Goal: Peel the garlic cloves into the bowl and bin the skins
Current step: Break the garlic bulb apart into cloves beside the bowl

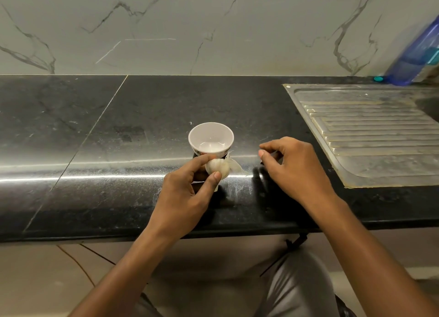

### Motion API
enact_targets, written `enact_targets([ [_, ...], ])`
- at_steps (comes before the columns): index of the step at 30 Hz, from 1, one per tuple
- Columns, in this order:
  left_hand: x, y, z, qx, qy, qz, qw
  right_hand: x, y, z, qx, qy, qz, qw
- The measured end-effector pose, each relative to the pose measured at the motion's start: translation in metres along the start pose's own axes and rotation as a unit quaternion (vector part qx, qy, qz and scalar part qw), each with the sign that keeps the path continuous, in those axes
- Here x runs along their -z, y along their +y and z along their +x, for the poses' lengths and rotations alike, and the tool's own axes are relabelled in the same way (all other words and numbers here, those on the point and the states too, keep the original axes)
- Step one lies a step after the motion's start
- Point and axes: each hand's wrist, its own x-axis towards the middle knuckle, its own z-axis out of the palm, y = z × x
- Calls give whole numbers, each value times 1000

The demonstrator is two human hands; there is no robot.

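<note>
Head view: left hand (187, 190) pinches the white, papery garlic bulb (216, 166) just before the small round white bowl (228, 136). Its loose translucent skin flap (235, 166) points toward the right hand (297, 164), fingers curled, contents indeterminable.

There is one view, from a wide-angle camera on the person's head. It looks forward and down over the bench (118, 150) and faces the marble wall (213, 27) behind it. It is near: both forearms come in from the lower edge, and the left hand (185, 190) and right hand (297, 164) sit near the middle. The drainboard (370, 131) falls at the right side, the floor (35, 281) at the bottom.
</note>
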Motion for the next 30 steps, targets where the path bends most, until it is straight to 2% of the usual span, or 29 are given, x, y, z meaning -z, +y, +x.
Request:
enact_targets([
  [2,-2,-1,0,4,9,-4,1000,2,-12,-6,3,12,68,998],
  [6,-3,0,2,0,15,-17,1000,-4,-34,-17,-21,-88,228,969],
  [8,-4,2,2,-8,13,-25,1000,-11,-37,-19,-12,-121,239,963],
  [19,3,-6,3,19,11,-119,993,-11,-37,-12,-26,-185,266,946],
  [25,6,-7,2,35,8,-179,983,-12,-38,-12,-7,-176,262,949],
  [30,6,-10,1,24,3,-175,984,-15,-34,-14,-33,-176,338,924],
])
